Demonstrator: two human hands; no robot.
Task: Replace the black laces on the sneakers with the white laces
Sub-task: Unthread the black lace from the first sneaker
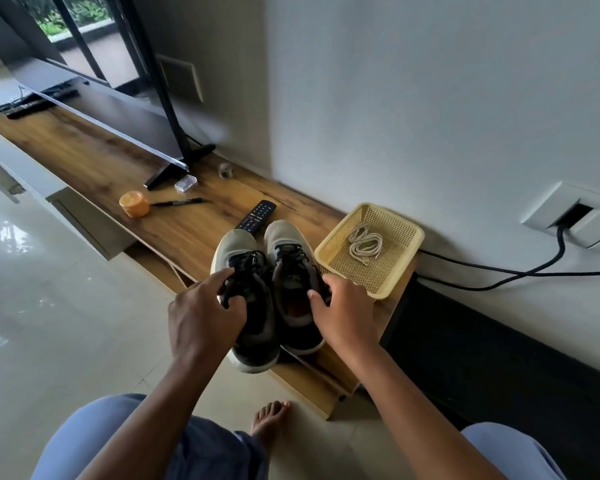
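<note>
Two sneakers (274, 289) stand side by side at the near end of a low wooden shelf (187, 233), toes toward the wall, both threaded with black laces (248, 271). The left hand (201, 317) grips the left shoe at its collar, fingers curled in among the lace loops. The right hand (343, 310) holds the outer side of the right shoe, thumb hooked over the opening. No lace looks pulled free yet, so the job seems to be at its very start.

Just to the right, touching the right shoe or nearly so, sits a yellow mesh basket (409, 233) with the white laces (364, 244) coiled inside. A remote (257, 216) lies just beyond the toes; further along are an orange tub (134, 203), a pen (179, 202) and a TV stand foot (167, 173).

The left shoe's heel overhangs the shelf edge, so a hard tug on a knotted lace could drag it to the floor. Lifting the right shoe carelessly could nudge the light basket off the corner and spill the white laces. Yanking instead of loosening eyelet by eyelet may jam the lace.
</note>
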